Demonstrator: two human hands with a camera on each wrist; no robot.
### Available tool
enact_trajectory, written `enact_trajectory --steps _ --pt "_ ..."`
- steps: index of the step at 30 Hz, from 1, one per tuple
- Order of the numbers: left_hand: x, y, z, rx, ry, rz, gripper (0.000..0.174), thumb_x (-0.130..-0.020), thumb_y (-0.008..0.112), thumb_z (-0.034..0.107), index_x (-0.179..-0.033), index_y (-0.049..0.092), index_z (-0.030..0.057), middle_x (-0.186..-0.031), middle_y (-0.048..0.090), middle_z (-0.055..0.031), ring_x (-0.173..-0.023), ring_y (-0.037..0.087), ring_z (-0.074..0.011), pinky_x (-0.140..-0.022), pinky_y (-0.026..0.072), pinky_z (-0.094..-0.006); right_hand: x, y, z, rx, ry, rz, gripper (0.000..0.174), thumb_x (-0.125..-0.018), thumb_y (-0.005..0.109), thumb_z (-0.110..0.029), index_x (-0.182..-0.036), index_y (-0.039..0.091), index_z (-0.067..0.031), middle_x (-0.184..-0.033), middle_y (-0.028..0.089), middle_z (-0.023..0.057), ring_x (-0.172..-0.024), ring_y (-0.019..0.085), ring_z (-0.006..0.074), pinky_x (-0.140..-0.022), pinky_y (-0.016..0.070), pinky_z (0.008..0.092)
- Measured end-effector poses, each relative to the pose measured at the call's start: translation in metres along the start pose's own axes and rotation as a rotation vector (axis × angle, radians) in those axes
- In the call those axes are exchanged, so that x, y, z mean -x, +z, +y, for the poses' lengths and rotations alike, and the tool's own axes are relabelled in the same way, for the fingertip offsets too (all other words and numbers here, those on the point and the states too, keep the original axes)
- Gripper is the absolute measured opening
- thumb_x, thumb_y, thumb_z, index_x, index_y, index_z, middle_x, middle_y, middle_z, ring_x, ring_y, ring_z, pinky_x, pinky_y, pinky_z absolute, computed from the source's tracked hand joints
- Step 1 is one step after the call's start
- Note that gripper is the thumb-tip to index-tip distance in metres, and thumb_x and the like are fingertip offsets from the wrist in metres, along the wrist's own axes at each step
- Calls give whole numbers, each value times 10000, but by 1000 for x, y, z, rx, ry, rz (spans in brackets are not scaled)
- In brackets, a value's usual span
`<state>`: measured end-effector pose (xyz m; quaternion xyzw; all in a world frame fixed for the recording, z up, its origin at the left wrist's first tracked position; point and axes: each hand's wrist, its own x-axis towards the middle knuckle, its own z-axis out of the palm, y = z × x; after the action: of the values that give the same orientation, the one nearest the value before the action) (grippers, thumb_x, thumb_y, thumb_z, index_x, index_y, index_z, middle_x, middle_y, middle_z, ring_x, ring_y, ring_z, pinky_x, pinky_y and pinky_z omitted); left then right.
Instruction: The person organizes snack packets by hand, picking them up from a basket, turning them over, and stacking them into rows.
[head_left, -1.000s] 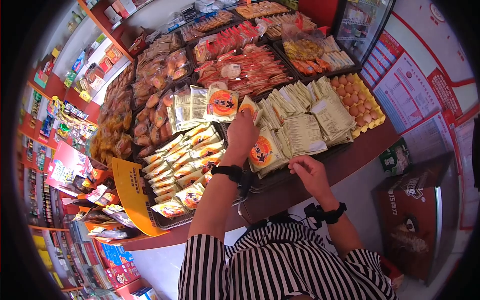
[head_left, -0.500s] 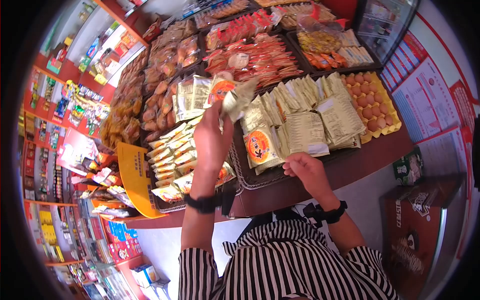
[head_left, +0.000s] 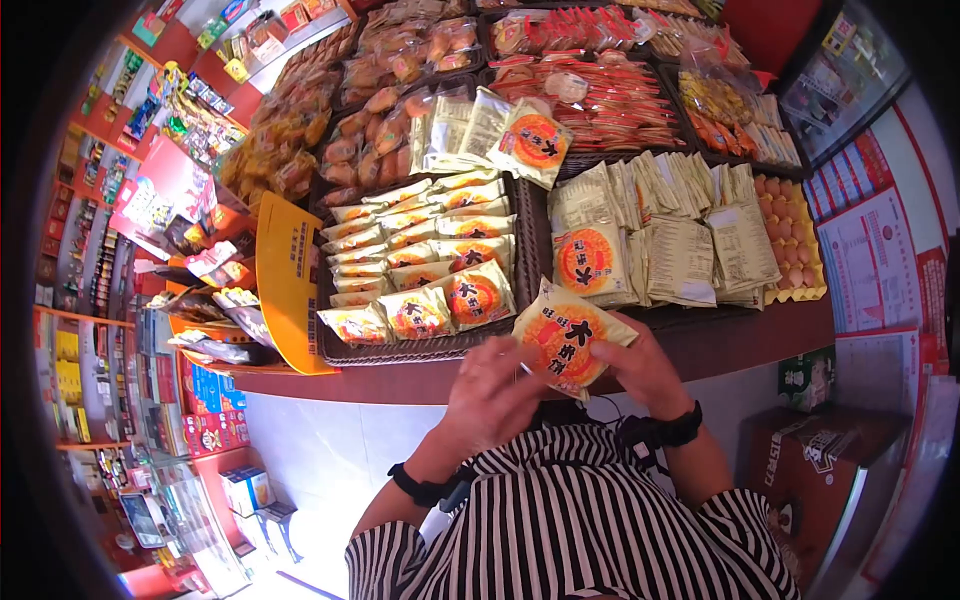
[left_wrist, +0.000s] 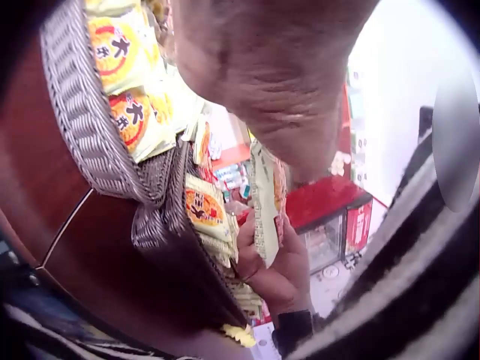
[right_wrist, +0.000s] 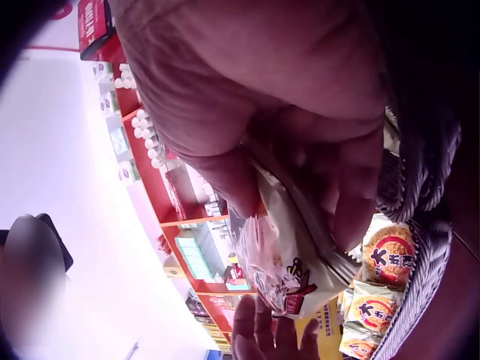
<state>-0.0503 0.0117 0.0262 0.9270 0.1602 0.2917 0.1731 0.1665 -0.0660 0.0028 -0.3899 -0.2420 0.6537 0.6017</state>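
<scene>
In the head view, my right hand [head_left: 650,370] pinches a cream-and-orange cracker packet [head_left: 565,335] at its right side, thumb on the printed face. The right wrist view shows several layers of wrapper [right_wrist: 300,247] between that hand's thumb and fingers [right_wrist: 360,187]. My left hand [head_left: 490,395] is at the packet's left edge, slightly blurred, its fingers [right_wrist: 262,330] spread and holding nothing; whether they touch the wrapper cannot be told. Behind are a wicker tray [head_left: 410,350] of upright cracker packets [head_left: 475,295] and one of mostly backward-facing packets [head_left: 680,260].
A loose packet [head_left: 533,145] leans on pale packets at the left tray's back. Bagged buns [head_left: 380,140] and red-wrapped snacks [head_left: 600,110] lie farther back. Eggs [head_left: 790,235] are at right, a yellow board [head_left: 285,280] at left. The counter edge [head_left: 400,386] runs before my body.
My left hand has come back from the rear packets toward my body. The packet it carried is now in my right hand, which was empty before. The head view has shifted.
</scene>
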Motion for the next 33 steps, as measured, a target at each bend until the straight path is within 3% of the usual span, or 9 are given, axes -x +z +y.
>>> enact_trajectory --steps 2,4,5,8,11,21,27,29,33 --pt "14 -9 -10 47 -121 99 515 -672 740 171 -1150 569 82 -1185 539 -120 -1095 520 -290 -864 455 -371 -9 8 1 84 3 1 372 -847 624 -114 -1177 524 24 -1070 613 67 -959 572 98 -831 467 250" --pt "21 -13 -20 583 -596 242 497 -741 728 152 -1180 536 21 -1155 560 -123 -1038 567 -226 -824 471 -325 -20 20 -4 171 6 9 350 -843 633 -118 -1151 544 23 -1032 621 51 -932 570 84 -808 464 236" --pt "28 -10 -28 806 -710 245 457 -796 706 133 -1181 514 -23 -1041 612 -76 -924 602 -147 -760 485 -261 -26 30 -9 281 27 -20 335 -844 634 -120 -1138 551 19 -1004 620 36 -911 568 76 -795 461 229" --pt "38 -22 -51 873 -848 116 312 -848 648 84 -1120 538 -22 -848 634 -15 -720 569 -59 -661 480 -206 -44 57 -11 407 41 -47 290 -852 632 -128 -1099 570 10 -942 615 6 -856 571 60 -741 473 216" --pt "43 -33 -64 937 -867 182 267 -857 637 87 -1091 549 -6 -851 631 -15 -688 553 -45 -647 477 -205 -61 69 -3 460 9 -45 261 -851 642 -156 -1049 593 5 -895 631 15 -743 585 50 -604 500 209" --pt "68 -37 -92 1230 -839 415 200 -902 558 54 -1094 516 15 -897 642 -60 -787 629 -113 -663 494 -223 -76 91 9 630 -25 9 255 -846 644 -170 -1034 612 -2 -866 640 10 -683 571 40 -561 493 205" --pt "78 -38 -105 1195 -863 456 104 -874 578 18 -974 548 25 -847 639 -52 -729 616 -99 -656 487 -212 -77 97 15 707 -57 12 265 -847 640 -170 -1049 612 -1 -867 628 -1 -685 556 38 -577 487 198" --pt "83 -39 -109 968 -876 360 80 -833 634 21 -837 554 29 -767 627 -20 -719 590 -62 -633 471 -197 -75 98 14 788 -53 32 268 -836 645 -155 -1045 608 9 -862 621 4 -685 550 47 -587 485 209" --pt "88 -47 -112 965 -832 86 103 -816 647 24 -759 562 37 -686 600 -3 -638 539 -66 -592 452 -212 -68 94 9 870 -64 32 282 -822 649 -136 -1053 600 18 -855 619 12 -678 550 59 -597 479 221"
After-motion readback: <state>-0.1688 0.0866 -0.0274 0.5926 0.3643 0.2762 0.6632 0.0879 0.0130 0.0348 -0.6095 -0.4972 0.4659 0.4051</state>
